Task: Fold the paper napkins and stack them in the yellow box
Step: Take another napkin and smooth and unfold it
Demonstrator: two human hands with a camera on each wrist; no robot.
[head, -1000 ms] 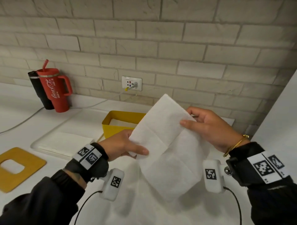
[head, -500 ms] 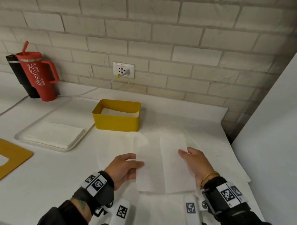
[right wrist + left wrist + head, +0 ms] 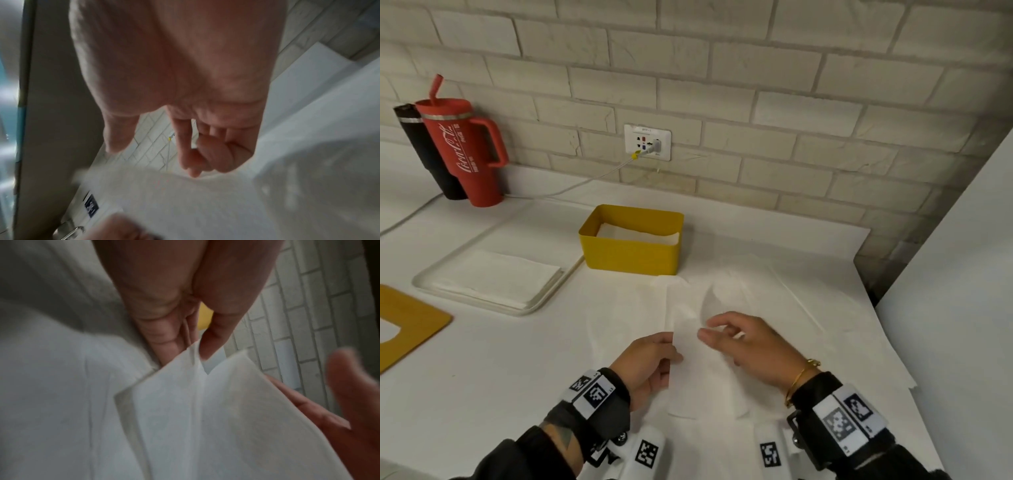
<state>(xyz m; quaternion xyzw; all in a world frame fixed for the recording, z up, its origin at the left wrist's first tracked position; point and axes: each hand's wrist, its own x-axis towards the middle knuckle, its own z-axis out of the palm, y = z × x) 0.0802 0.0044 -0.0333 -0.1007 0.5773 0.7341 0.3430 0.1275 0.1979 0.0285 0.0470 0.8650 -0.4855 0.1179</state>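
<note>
Pinching a white paper napkin (image 3: 690, 337) by its left edge, the left hand (image 3: 645, 366) holds it; the right hand (image 3: 748, 349) hovers loosely curled just right, yellow box (image 3: 631, 245) beyond both.

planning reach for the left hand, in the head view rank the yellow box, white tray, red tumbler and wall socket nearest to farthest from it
From the left hand:
1. yellow box, just ahead, slightly left.
2. white tray, ahead-left; close to the box's distance, so this order is loose.
3. wall socket, on the back wall.
4. red tumbler, far back-left.
</note>
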